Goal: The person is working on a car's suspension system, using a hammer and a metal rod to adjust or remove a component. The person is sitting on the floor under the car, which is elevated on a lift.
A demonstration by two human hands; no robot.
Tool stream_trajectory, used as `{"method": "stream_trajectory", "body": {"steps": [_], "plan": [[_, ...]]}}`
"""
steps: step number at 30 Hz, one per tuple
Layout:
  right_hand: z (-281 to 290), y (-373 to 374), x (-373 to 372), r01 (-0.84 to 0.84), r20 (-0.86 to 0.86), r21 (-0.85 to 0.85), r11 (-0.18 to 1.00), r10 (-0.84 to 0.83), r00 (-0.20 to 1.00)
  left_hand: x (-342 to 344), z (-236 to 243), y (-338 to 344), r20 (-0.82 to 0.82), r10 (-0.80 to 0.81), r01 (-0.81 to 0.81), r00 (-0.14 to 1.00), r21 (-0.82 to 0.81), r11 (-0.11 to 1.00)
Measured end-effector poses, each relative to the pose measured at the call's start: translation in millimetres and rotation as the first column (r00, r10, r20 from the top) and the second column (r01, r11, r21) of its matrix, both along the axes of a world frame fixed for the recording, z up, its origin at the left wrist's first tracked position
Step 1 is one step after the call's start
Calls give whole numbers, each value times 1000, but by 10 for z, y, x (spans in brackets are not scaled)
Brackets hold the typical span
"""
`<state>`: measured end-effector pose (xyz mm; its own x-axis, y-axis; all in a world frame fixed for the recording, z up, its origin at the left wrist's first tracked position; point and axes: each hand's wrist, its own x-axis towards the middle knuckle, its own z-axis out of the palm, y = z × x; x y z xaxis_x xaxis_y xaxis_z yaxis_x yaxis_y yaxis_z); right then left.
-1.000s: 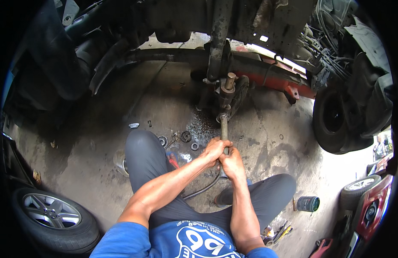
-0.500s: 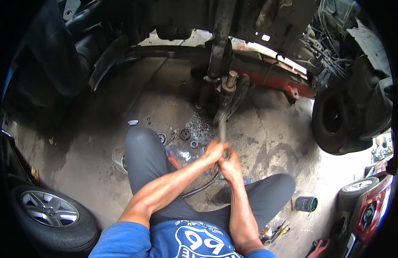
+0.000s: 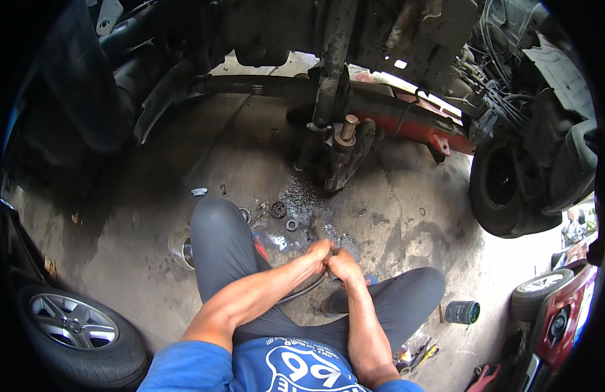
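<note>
Both my hands are closed, one against the other, in front of my knees. My left hand [image 3: 320, 255] and my right hand [image 3: 345, 266] grip a long bar-like tool [image 3: 317, 225]. Its far end is smeared by motion and points away from me over the wet floor, so its exact kind does not show. A dark hose or cable [image 3: 307, 289] curves below my hands; whether it joins the tool is hidden. Beyond them stands the wheel hub assembly, with its bare metal spindle [image 3: 348, 129] sticking up, apart from the tool.
Small round parts, including a ring [image 3: 291, 225], lie near my left knee. A removed wheel [image 3: 77, 326] rests at lower left. To the right are a dark can [image 3: 463, 312] and several hand tools [image 3: 423, 355]. The vehicle's underside and red frame [image 3: 420, 127] overhang ahead.
My hands and the tool have come back toward me. The tool's far end has swung away from the hub assembly, down and slightly left.
</note>
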<state>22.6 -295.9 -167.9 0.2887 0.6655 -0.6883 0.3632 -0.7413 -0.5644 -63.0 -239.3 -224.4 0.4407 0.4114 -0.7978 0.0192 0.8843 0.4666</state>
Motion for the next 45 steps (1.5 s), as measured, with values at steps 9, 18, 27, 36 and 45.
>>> {"method": "stream_trajectory", "body": {"steps": [9, 18, 27, 36, 45], "plan": [[-25, -50, -32, 156, -217, 360, 920, -80, 973, 71, -191, 202, 119, 154, -175, 981, 198, 964], [-119, 2, -12, 107, -62, 368, 924, -90, 994, 34, -34, 156, 59, 2, -5, 998, 47, 999], [-60, -96, -79, 303, -349, 313, 900, -187, 918, 88, -115, 173, -40, 59, -48, 998, 237, 970], [-635, -328, -186, 266, -189, 338, 903, -212, 959, -55, -558, -47, 15, -46, 44, 999, 119, 992], [-176, 16, 499, 548, -940, 265, 794, 85, 331, -195, 407, 387, 463, -418, 136, 782, 528, 838]]}}
